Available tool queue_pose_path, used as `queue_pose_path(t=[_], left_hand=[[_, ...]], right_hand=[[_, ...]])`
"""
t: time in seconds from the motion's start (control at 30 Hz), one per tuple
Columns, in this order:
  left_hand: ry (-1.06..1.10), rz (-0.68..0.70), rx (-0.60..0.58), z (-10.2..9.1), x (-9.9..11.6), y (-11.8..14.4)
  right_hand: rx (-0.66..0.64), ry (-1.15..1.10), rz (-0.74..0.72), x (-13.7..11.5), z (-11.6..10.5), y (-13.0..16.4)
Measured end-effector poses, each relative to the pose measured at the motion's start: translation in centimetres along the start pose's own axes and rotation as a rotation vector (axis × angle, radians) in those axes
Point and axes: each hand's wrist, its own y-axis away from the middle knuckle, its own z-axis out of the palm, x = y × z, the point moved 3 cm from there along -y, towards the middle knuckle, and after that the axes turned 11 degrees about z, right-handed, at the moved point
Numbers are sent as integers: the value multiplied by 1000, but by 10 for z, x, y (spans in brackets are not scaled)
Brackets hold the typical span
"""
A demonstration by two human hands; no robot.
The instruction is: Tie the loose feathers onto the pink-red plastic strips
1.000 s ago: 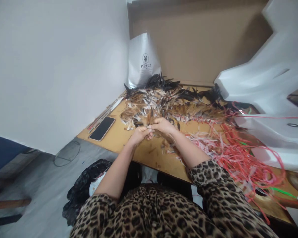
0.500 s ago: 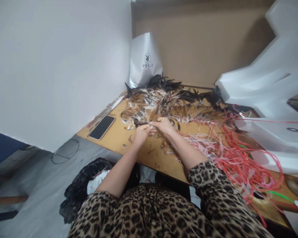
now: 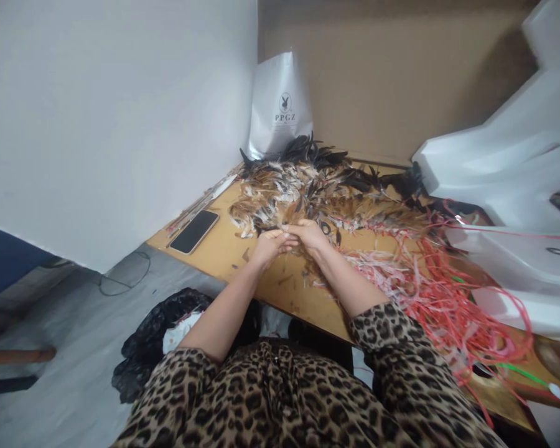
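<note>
My left hand (image 3: 271, 244) and my right hand (image 3: 308, 234) meet over the table, thumbs and fingers pinched together. Brown feathers (image 3: 289, 214) stick up right at the fingertips, and both hands seem closed on their lower ends. The exact grip is hidden by my fingers. Just beyond lies a wide heap of brown, white and black feathers (image 3: 280, 180). Right of my right forearm spreads a tangle of red and pale plastic strips (image 3: 443, 305), touching the feathers' edge.
A phone (image 3: 195, 231) lies near the left table edge, with thin sticks (image 3: 205, 198) behind it along the wall. A silver bag (image 3: 282, 102) stands at the back. White molded foam (image 3: 490, 162) fills the right side. A black plastic bag (image 3: 154, 336) is on the floor.
My fingers have shifted slightly while staying pinched together. The view has moved a little, so the table and foam sit slightly further right. The heap looks unchanged.
</note>
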Motion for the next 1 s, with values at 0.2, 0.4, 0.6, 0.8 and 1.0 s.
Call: queue_pose_path(t=[0.2, 0.4, 0.6, 0.8, 1.0], left_hand=[[30, -46, 25, 0, 1, 0], [278, -118, 116, -4, 5, -4], [384, -183, 128, -2, 9, -3], [356, -132, 135, 3, 11, 1], [245, -85, 93, 2, 14, 0]], right_hand=[[-16, 112, -57, 1, -3, -2], [-32, 657, -370, -27, -3, 16], [262, 1286, -701, -48, 9, 48], [322, 1373, -724, -46, 16, 49], [325, 1346, -623, -46, 10, 41]])
